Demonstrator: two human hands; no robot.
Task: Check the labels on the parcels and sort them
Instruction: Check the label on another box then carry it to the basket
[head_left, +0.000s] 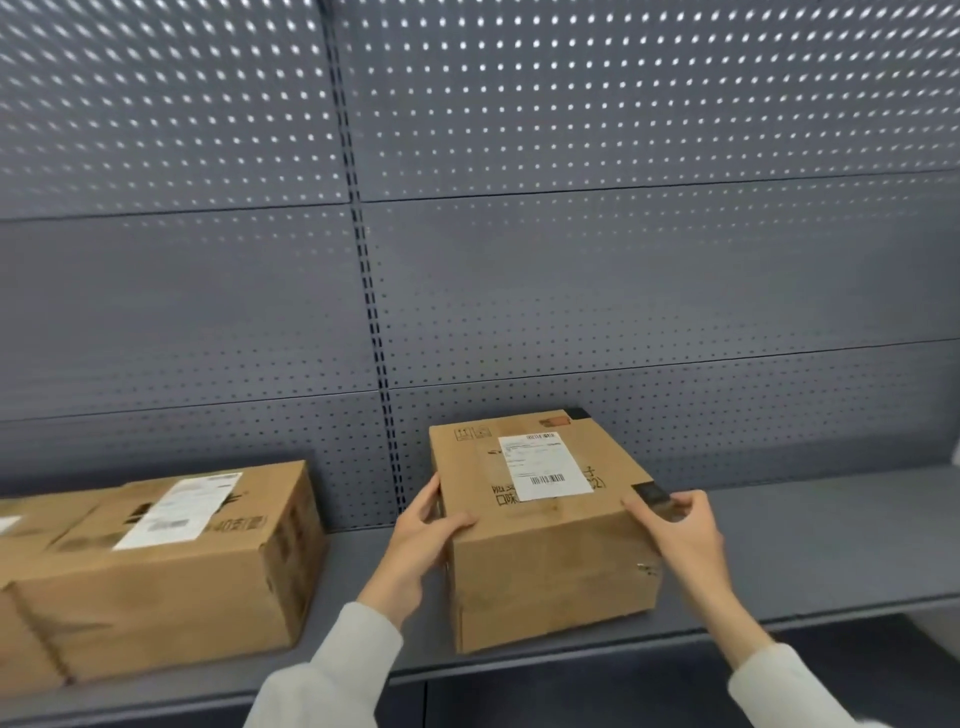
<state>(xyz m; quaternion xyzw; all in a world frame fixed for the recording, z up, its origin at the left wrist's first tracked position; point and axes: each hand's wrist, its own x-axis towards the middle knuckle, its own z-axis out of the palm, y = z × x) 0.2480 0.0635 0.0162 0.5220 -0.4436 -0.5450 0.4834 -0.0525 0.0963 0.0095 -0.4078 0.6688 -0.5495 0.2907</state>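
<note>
Pretty dim overall, kinda flat grey light. Brightest bit is up top, where light pokes through the holes of the perforated back panel (571, 104) and smears into streaks, so motion blur there. Wide-angle bending at the edges. The right hand (680, 535) is a little blurred; soft shadows beside the boxes.

A grey metal shelf (810, 551) runs across the lower view. Directly behind it rises a grey perforated back panel (623, 270), split by a slotted upright (371, 312). High above the shelf, light glints through the panel's holes.
</note>
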